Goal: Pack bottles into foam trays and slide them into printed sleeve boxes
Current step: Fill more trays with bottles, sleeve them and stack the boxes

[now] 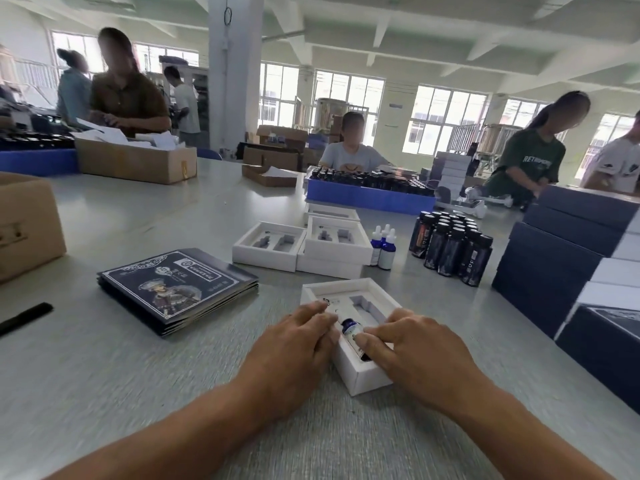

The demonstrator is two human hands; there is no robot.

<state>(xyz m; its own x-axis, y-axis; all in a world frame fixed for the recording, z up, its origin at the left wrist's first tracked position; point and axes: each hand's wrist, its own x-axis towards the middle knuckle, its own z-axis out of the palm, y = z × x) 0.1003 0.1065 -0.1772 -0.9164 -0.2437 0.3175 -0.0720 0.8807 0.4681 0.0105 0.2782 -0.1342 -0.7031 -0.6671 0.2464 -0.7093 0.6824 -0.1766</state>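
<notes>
A white foam tray (360,374) lies on the grey table right in front of me. A blue dropper bottle (351,328) lies in its left slot; the right slot (365,308) is bare. My left hand (294,344) rests on the tray's left side, fingers laid over it. My right hand (415,348) presses its fingertips on the bottle's body. A stack of flat printed sleeves (180,289) lies to the left. Spare foam trays (301,245), dropper bottles (382,245) and several dark bottles (450,247) stand behind.
Dark blue boxes (561,258) are stacked at the right. A cardboard box (24,226) stands at the left edge, a black pen (26,318) near it. A blue crate of bottles (370,197) sits farther back. Other people work around the table.
</notes>
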